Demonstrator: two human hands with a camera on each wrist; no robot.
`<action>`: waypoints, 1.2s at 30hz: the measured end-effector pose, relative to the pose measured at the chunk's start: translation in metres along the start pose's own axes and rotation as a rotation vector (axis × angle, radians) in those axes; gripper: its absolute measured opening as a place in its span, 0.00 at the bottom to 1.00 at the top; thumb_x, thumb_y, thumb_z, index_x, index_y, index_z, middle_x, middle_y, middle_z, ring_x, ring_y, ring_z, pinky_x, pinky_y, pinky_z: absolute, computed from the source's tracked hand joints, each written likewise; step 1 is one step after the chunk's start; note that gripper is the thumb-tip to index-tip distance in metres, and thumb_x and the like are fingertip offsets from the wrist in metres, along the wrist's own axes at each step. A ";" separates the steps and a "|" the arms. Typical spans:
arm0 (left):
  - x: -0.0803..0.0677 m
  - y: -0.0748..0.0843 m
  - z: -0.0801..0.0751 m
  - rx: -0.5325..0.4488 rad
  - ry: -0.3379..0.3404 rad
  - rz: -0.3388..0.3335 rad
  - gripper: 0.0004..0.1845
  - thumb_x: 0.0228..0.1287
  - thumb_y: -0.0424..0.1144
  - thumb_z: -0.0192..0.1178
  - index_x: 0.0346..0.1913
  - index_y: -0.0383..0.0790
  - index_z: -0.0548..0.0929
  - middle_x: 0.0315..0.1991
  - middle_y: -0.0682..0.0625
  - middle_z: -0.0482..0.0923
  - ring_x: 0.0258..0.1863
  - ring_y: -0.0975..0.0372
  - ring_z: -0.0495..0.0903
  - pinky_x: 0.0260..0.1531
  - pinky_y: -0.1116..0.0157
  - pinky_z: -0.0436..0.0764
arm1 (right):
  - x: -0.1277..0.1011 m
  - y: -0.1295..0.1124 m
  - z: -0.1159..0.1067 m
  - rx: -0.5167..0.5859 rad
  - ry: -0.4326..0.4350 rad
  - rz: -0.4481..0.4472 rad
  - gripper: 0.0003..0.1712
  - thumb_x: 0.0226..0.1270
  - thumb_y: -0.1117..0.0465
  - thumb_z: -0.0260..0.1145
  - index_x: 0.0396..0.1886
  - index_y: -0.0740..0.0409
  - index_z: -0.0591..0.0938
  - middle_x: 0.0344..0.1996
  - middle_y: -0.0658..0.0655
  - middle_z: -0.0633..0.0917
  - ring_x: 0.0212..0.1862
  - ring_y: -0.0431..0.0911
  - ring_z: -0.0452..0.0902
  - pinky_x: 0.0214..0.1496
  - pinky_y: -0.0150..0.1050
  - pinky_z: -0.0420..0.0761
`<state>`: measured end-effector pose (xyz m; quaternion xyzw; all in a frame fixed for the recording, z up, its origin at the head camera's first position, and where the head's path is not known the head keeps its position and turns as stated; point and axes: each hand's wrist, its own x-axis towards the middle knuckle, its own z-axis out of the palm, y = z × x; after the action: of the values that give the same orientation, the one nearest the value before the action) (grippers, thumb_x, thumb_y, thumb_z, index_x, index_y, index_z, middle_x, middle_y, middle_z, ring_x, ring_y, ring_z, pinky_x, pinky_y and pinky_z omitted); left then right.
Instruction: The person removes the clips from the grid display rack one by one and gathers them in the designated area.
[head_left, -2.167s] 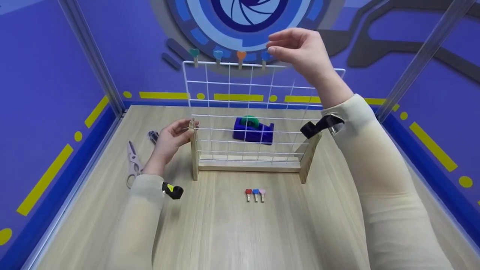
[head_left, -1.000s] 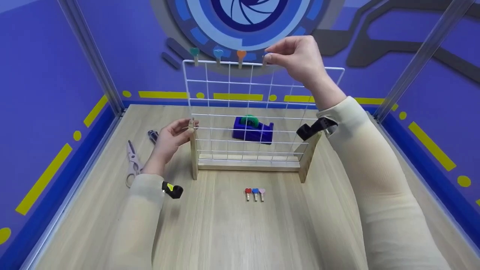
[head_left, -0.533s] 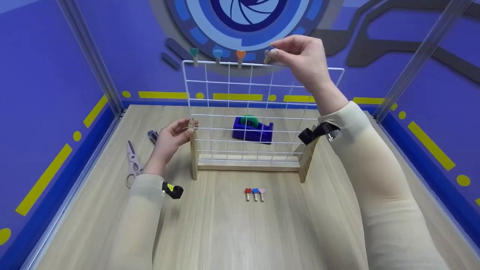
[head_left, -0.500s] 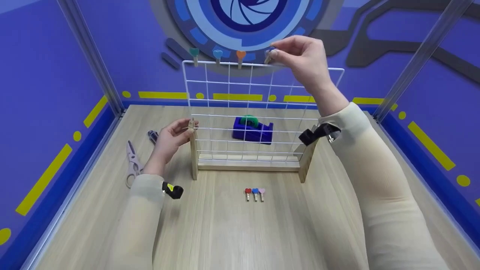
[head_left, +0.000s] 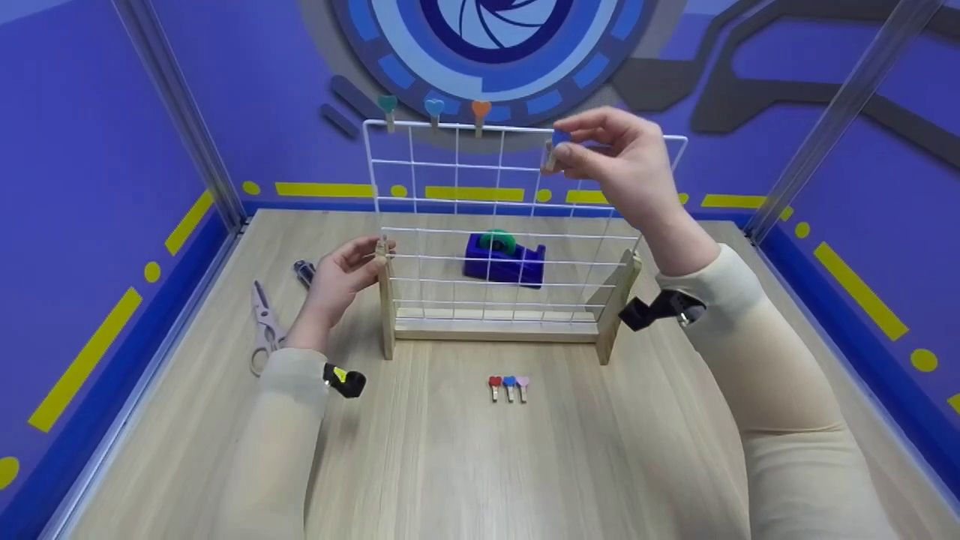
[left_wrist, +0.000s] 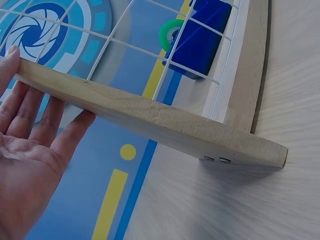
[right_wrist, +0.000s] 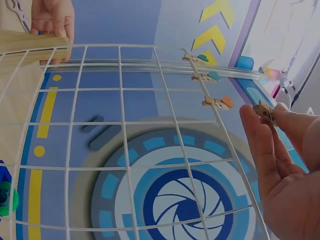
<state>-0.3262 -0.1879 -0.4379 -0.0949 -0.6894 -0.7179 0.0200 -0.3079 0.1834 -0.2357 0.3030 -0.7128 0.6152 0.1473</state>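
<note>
My right hand pinches a small wooden clothespin with a blue heart between thumb and fingers, just in front of the white wire grid near its top bar. In the right wrist view, the pinched clothespin is off the wire. My left hand grips the left wooden post of the grid's stand, thumb on one side and fingers on the other. Green, light blue and orange heart clothespins sit clipped along the top bar.
Red, blue and pink heart clothespins lie in a row on the table before the stand. Behind the grid stands a blue tape dispenser with green tape. Scissors and a dark-tipped object lie at left.
The blue heart clothespin, earlier clipped on the top bar, has come off it in my right hand, which has moved down and slightly right. My left hand has stayed on the post.
</note>
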 end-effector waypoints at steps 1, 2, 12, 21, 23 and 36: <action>0.000 0.000 0.000 -0.001 0.001 0.000 0.26 0.72 0.33 0.63 0.71 0.35 0.73 0.69 0.41 0.78 0.59 0.68 0.83 0.58 0.68 0.84 | -0.003 0.001 0.000 -0.012 -0.008 0.018 0.12 0.67 0.66 0.72 0.49 0.63 0.87 0.36 0.54 0.91 0.36 0.45 0.91 0.43 0.37 0.90; 0.000 0.000 0.000 -0.006 0.003 0.001 0.26 0.72 0.32 0.63 0.71 0.35 0.73 0.68 0.41 0.78 0.59 0.68 0.83 0.58 0.68 0.84 | -0.006 0.002 0.000 -0.019 -0.013 0.036 0.12 0.67 0.66 0.73 0.49 0.62 0.87 0.36 0.54 0.91 0.36 0.45 0.92 0.44 0.37 0.90; -0.001 0.002 0.000 0.000 -0.001 -0.001 0.26 0.73 0.32 0.63 0.71 0.35 0.72 0.69 0.42 0.78 0.58 0.69 0.83 0.57 0.70 0.84 | -0.037 0.020 0.001 -0.063 -0.057 0.120 0.13 0.64 0.71 0.73 0.49 0.66 0.87 0.34 0.48 0.92 0.35 0.42 0.88 0.42 0.32 0.89; -0.002 0.003 0.001 -0.004 0.002 -0.002 0.26 0.73 0.30 0.61 0.71 0.34 0.72 0.69 0.40 0.77 0.57 0.69 0.83 0.57 0.69 0.85 | -0.074 0.048 -0.001 -0.101 -0.113 0.233 0.14 0.65 0.72 0.72 0.50 0.70 0.85 0.33 0.45 0.91 0.34 0.41 0.87 0.39 0.31 0.88; -0.002 0.003 0.001 -0.003 0.002 -0.001 0.26 0.73 0.30 0.61 0.71 0.33 0.72 0.68 0.40 0.78 0.57 0.69 0.83 0.57 0.69 0.85 | -0.082 0.056 -0.002 -0.118 -0.124 0.267 0.14 0.65 0.71 0.72 0.51 0.70 0.85 0.33 0.44 0.90 0.35 0.40 0.87 0.39 0.31 0.88; -0.001 0.002 0.001 0.012 0.009 0.011 0.25 0.72 0.32 0.63 0.69 0.32 0.74 0.62 0.49 0.83 0.57 0.69 0.83 0.56 0.69 0.85 | -0.139 0.117 -0.002 -0.158 -0.181 0.443 0.14 0.65 0.69 0.73 0.51 0.66 0.86 0.41 0.63 0.90 0.36 0.40 0.88 0.42 0.33 0.89</action>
<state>-0.3245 -0.1876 -0.4366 -0.0953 -0.6932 -0.7139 0.0274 -0.2729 0.2268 -0.4084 0.1807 -0.8179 0.5453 -0.0325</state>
